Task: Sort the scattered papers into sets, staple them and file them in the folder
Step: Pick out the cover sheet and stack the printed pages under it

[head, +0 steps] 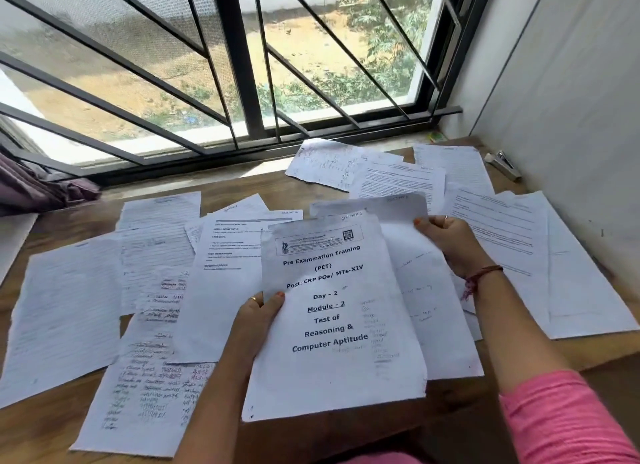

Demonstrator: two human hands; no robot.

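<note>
- From the head camera I see a wooden surface (284, 186) under a window with dark bars (239, 61).
- White papers (69, 307) lie all over the surface, many on top of each other.
- My left hand (256, 321) holds a printed sheet (332, 311) by its left edge. The thumb lies on top of the page and the other fingers are hidden under it, so they are clamped on the sheet.
- The printed sheet says "Pre Examination Training" and "Module - 2". It is tilted up off the surface, in the middle, near me.
- My right hand (450, 242) pinches the corner of a second sheet (377, 205) that sticks up just behind the printed one. The fingers are curled round it.
- A red thread band (479, 278) is on the right wrist, and a pink sleeve (561, 418) covers the arm.
- A stapler (504, 164) lies at the far right, by the wall, well apart from my hands.
- A purple cloth (38, 186) sits at the far left by the window.
</note>
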